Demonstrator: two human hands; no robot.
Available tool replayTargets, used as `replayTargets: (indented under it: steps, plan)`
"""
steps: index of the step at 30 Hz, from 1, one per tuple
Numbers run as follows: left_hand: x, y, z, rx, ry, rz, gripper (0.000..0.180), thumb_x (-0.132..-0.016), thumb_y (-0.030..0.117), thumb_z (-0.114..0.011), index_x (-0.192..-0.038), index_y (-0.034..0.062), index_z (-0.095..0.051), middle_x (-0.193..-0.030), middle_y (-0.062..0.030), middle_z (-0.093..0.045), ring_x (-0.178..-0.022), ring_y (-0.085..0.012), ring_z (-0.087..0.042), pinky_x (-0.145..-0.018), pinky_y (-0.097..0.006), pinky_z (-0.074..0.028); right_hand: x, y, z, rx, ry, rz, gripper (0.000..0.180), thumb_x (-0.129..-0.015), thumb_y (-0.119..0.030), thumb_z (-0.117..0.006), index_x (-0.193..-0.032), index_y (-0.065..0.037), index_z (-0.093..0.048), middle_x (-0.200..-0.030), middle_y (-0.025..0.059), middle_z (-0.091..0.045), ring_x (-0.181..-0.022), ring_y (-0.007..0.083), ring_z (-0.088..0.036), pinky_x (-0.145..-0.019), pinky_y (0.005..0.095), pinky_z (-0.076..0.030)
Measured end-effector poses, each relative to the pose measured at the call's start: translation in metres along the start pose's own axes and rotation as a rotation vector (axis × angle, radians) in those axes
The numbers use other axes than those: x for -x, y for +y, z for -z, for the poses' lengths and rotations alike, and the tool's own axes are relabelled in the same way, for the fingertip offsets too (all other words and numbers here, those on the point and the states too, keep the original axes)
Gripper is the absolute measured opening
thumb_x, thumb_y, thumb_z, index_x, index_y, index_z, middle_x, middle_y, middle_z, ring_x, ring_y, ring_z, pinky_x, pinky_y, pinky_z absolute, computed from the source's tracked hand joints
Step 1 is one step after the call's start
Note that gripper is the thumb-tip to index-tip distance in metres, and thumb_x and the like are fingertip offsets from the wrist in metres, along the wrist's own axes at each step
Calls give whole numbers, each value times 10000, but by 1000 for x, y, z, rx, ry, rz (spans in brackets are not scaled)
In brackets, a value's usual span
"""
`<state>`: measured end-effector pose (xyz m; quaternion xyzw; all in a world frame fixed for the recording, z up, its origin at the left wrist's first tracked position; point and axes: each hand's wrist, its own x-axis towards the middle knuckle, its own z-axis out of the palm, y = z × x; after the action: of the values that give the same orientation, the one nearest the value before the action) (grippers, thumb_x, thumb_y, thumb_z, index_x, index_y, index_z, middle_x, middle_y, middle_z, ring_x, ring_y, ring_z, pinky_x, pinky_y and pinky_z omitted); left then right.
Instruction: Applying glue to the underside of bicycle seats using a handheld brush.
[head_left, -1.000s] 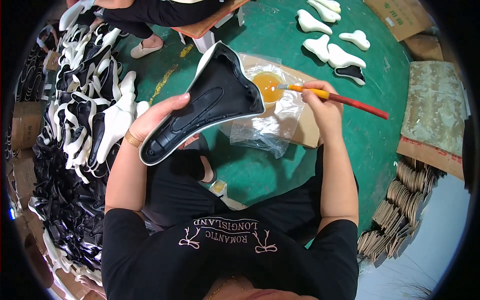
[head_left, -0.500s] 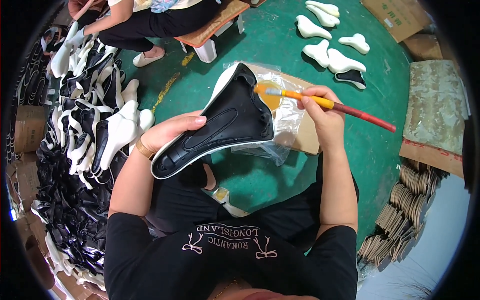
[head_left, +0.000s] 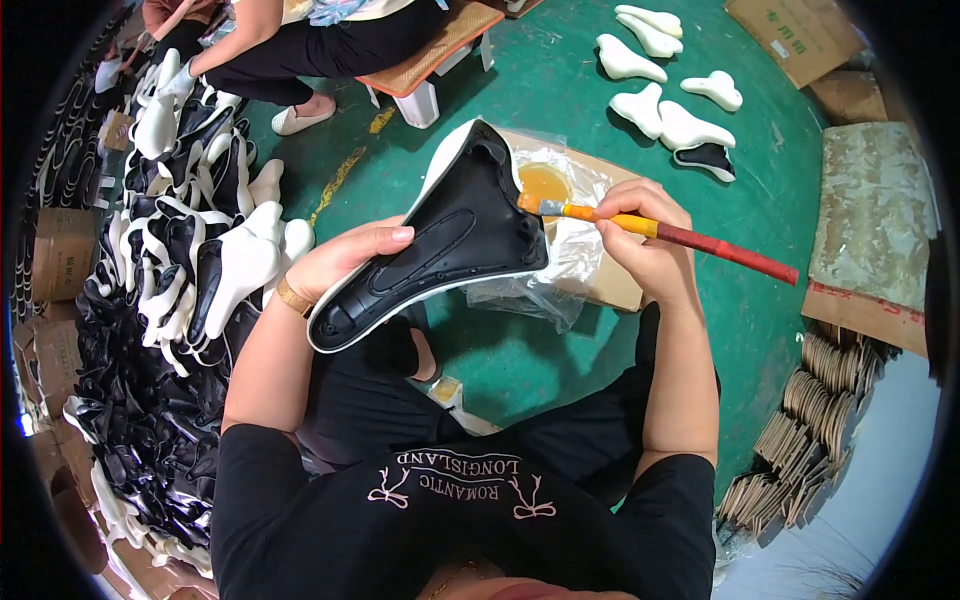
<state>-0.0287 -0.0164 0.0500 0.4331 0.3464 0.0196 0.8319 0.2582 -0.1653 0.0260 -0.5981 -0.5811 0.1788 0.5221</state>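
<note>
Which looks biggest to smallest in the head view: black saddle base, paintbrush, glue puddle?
1. Black saddle base, though nearness to the camera inflates it.
2. Paintbrush.
3. Amber glue puddle, smallest.

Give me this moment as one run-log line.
left hand: holds black bicycle saddle shell | right hand: holds red-handled brush, bristles at saddle's wide end | amber glue behind

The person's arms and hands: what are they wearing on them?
Both forearms are bare, and so are both hands: no gloves. The left hand has a thin gold-coloured bracelet at the wrist. The right hand wears nothing that shows. Short black sleeves of a T-shirt cover the upper arms only.
</note>
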Motion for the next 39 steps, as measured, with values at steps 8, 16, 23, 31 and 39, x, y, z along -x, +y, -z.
replayTargets:
  steps: [8, 16, 23, 31, 39]
  plan:
    - [-4, -7, 6, -18, -22, -117, 644, -851, 354, -610, -1308, -49, -401, -957, -209, -630, -718, -199, -653, -618, -278, -545, 1, 0, 6, 21, -74, -86, 74, -688, 6, -636, -752, -20, -609, -810, 61, -606, -791, 161, -579, -716, 286, -470]
    - [-11, -14, 7, -297, -89, -269, 837, -791, 297, -710, -1428, -25, -273, -1256, -142, -524, -928, -186, -622, -780, -298, -517, 5, 9, 8, -246, -32, -406, 55, -714, 3, -619, -767, -11, -609, -816, 45, -605, -738, 116, -574, -679, 248, -479]
    - [-16, -18, 11, -558, -15, -449, 777, -809, 243, -717, -1422, -25, -322, -1386, -102, -430, -1271, -181, -397, -1071, -311, -291, 3, 5, 10, -242, -47, -398, 65, -725, -5, -615, -789, -3, -605, -795, 45, -597, -707, 109, -572, -655, 242, -480]
    - [-14, -7, 7, -349, 24, -458, 739, -853, 221, -657, -1444, -13, -280, -1369, -79, -443, -1231, -147, -422, -1044, -287, -316, 9, 15, 5, -292, 230, -396, 68, -804, -13, -628, -865, 7, -607, -814, 52, -619, -716, 107, -589, -667, 232, -486]
    - [-15, -9, 16, -283, 194, -576, 613, -901, 255, -599, -1398, -9, -355, -1208, -19, -508, -1053, -87, -456, -942, -235, -354, 26, 40, -4, -69, 308, -376, 119, -836, -45, -652, -923, 22, -606, -808, 61, -631, -715, 108, -601, -670, 228, -495]
